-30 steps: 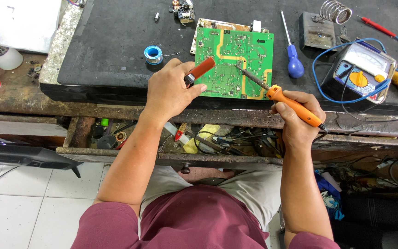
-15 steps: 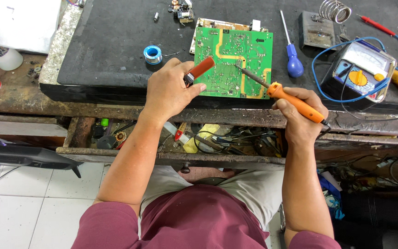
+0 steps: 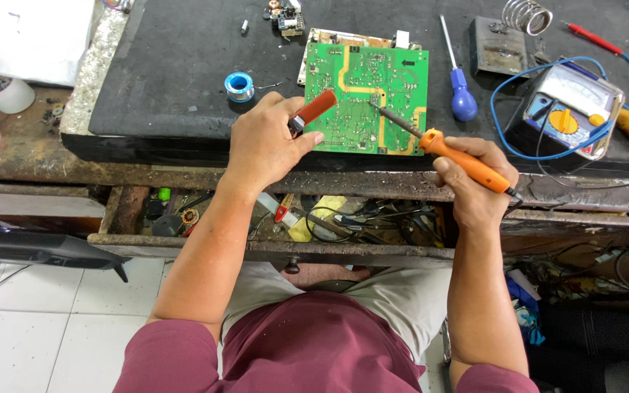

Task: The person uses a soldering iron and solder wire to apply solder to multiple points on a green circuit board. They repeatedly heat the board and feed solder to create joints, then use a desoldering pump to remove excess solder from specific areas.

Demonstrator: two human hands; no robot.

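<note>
Two bare hands at work over a green board (image 3: 369, 80), flat on a black mat (image 3: 176, 58) close to the bench's front edge, solder side up.

Left hand (image 3: 267, 149) curled shut around a red tool (image 3: 318, 108), pinched between thumb and fingers, red end angled up over the board's left edge. Cannot tell whether the thumb touches the board's corner. Right hand (image 3: 475, 182) closed in a pen-like grip on an orange iron (image 3: 467, 164), metal tip slanting down onto the board near its middle.

Around them: a small blue spool (image 3: 239, 86) left of the board, a blue screwdriver (image 3: 462, 98) just right of it, a meter (image 3: 573, 109) with blue leads further right, an open drawer (image 3: 329, 218) of clutter below the bench edge.

Judging from this, best done so:
- Brace the right wrist on the bench edge, so the tip sits on one joint alone and does not wander across neighbouring tracks.
- Hold the tip flat against pad and pin together, not on its very point.
- Bring the red tool in low and close beside the tip, without knocking the iron.
- Pin the board with a spare left finger; looks loose on the mat and likely to slide.
- Mind the iron's cord, trailing off the right wrist near the meter leads.
</note>
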